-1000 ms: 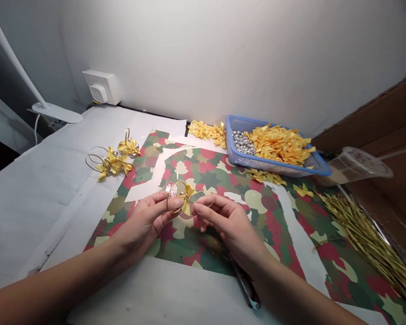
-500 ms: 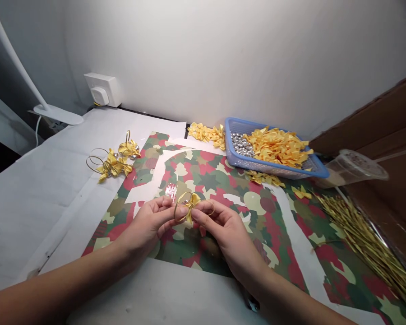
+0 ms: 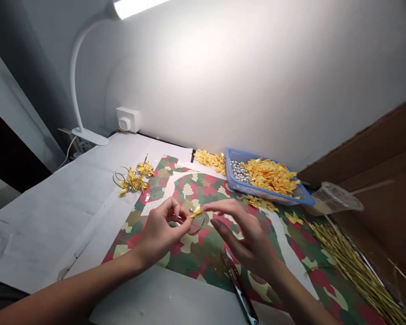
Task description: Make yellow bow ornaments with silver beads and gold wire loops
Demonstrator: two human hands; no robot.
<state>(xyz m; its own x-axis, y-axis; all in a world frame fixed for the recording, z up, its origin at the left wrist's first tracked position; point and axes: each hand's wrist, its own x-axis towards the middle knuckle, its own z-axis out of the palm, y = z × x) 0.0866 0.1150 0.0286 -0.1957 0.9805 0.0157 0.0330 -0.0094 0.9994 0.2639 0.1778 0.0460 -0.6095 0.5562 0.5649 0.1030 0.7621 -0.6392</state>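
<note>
My left hand (image 3: 164,230) pinches a small yellow ribbon bow (image 3: 196,211) with thin wire loops, one hanging below it. A silver bead shows beside the bow. My right hand (image 3: 245,230) is open, thumb and index finger apart; its index fingertip is at the bow's right edge, and I cannot tell if it touches. Beneath, a camouflage-patterned sheet (image 3: 209,253) covers the table. A slim two-bladed metal tool (image 3: 238,286) lies by my right wrist. Several yellow bows with wire loops (image 3: 135,180) are grouped at the left.
At the back right, a blue basket (image 3: 306,196) holds silver beads (image 3: 239,171) and yellow ribbon pieces (image 3: 269,176). More ribbon pieces (image 3: 209,160) lie beside it. A clear plastic cup (image 3: 338,198) and thin stems (image 3: 355,266) are at the right. A white lamp (image 3: 73,85) stands back left.
My right hand has let go of the bow and opened, while the left keeps its pinch. The bow has turned. The view has tilted up, revealing the lamp's light and more of the metal tool.
</note>
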